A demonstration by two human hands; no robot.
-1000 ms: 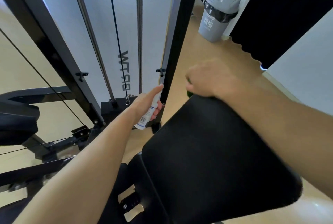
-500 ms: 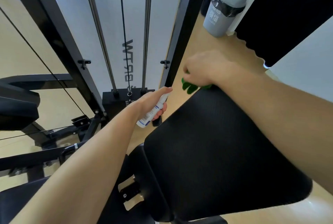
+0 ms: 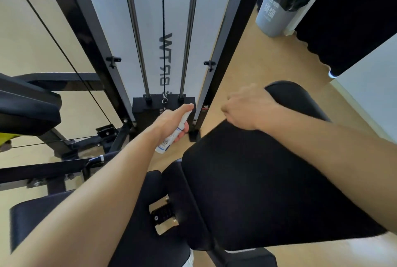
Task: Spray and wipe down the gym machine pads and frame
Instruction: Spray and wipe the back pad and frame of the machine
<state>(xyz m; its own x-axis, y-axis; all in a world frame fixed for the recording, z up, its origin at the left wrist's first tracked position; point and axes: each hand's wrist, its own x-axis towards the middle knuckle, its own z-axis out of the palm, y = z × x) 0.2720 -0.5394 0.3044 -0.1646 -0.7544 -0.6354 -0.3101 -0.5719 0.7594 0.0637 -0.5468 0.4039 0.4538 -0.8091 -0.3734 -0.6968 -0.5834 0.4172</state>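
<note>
A large black back pad (image 3: 268, 180) fills the lower right, with a black seat pad (image 3: 133, 223) below and left of it. My right hand (image 3: 249, 107) lies curled over the back pad's top edge; the green cloth under it is hidden. My left hand (image 3: 171, 125) holds a small white spray bottle (image 3: 169, 141) with a blue-printed label, left of the pad, its nozzle toward the weight stack (image 3: 148, 112). The machine's black frame upright (image 3: 227, 41) rises just behind both hands.
Two steel guide rods (image 3: 190, 30) and a cable run up from the weight stack before a white panel. Another black pad (image 3: 28, 112) sits at far left. A grey lidded bin (image 3: 283, 2) stands on the tan floor at upper right, beside a dark opening (image 3: 354, 8).
My right hand slid along the pad's top edge and now covers the green cloth that showed beneath it. The left hand still holds the bottle in about the same place.
</note>
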